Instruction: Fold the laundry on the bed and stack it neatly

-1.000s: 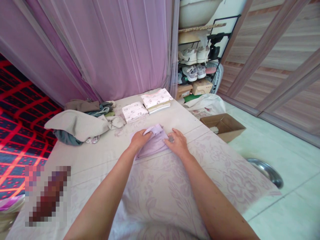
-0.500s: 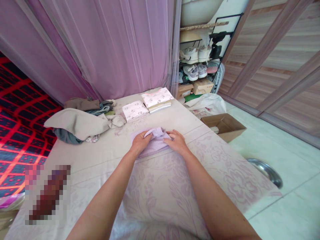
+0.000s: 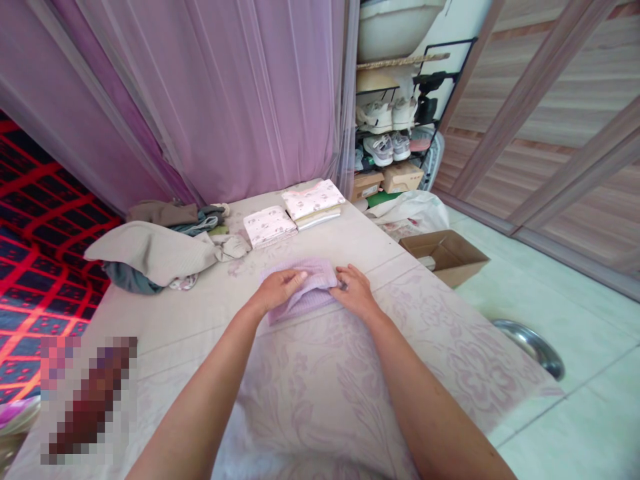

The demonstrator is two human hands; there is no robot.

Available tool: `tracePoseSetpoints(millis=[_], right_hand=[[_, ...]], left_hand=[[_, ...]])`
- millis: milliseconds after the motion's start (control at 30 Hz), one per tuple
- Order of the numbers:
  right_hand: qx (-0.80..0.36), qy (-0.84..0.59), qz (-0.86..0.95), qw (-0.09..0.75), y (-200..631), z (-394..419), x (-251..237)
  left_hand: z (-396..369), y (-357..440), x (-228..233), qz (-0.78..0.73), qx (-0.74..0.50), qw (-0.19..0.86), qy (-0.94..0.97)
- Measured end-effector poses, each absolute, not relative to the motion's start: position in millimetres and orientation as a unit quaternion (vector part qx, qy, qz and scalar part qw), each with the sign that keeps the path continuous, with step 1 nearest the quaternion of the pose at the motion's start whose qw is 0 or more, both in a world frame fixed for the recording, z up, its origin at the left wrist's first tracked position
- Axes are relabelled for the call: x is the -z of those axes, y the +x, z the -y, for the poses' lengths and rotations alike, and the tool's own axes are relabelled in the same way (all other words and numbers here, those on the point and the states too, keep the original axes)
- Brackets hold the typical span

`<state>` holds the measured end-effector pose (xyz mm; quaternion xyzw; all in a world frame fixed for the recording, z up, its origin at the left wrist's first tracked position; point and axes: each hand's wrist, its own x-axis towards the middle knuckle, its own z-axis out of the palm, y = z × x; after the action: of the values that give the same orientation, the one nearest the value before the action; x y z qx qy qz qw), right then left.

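Observation:
A lilac ribbed garment (image 3: 306, 293), partly folded, lies on the patterned bed cover; what kind of garment it is does not show. My left hand (image 3: 279, 292) grips its left side, the thumb over the top layer. At the right end, my right hand (image 3: 354, 291) pinches the edge, its fingertips partly hidden by the cloth. Between the hands the upper layer stands a little raised, with a fold opening toward me. Beyond it sit two neat piles of folded cloth: a white printed one (image 3: 270, 227) and a taller one (image 3: 314, 200) beside it.
A loose heap of clothes (image 3: 150, 250) lies on the bed's left. Past the right edge, an open cardboard box (image 3: 457, 257) and a metal basin (image 3: 530, 350) stand on the tiles. A purple curtain (image 3: 240, 100) hangs behind, near a shoe rack (image 3: 433, 123).
The garment's bunched top layer is now spread flatter and reaches further right. My left hand has shifted slightly left, and my right hand has moved down to the garment's right edge.

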<state>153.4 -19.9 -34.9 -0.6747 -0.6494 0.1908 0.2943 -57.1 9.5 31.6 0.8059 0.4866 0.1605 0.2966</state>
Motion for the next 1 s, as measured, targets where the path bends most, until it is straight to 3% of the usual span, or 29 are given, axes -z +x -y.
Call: tracePoseSetpoints(millis=[200,367,700,900,1000], right_hand=[[-0.188,-0.668,0.664,0.279,154.9,21.0,33.0],[-0.192,-0.666,0.664,0.28,154.5,22.2,32.4],[-0.216,-0.656,0.668,0.278,153.6,22.7,25.7],[-0.205,-0.652,0.674,0.281,156.2,21.7,26.9],[-0.201,-0.656,0.67,0.285,158.1,19.3,31.3]], left_hand=[[-44.3,-47.1,-36.2,-0.537,-0.133,0.132,0.822],[-58.6,-37.0,-28.4,-0.567,-0.107,0.149,0.803],[-54.4,-33.3,-17.8,-0.659,-0.202,0.12,0.715],[-40.4,-23.7,-16.0,-0.624,-0.221,0.034,0.749],[-21.7,-24.1,-15.2,-0.535,-0.257,0.025,0.805]])
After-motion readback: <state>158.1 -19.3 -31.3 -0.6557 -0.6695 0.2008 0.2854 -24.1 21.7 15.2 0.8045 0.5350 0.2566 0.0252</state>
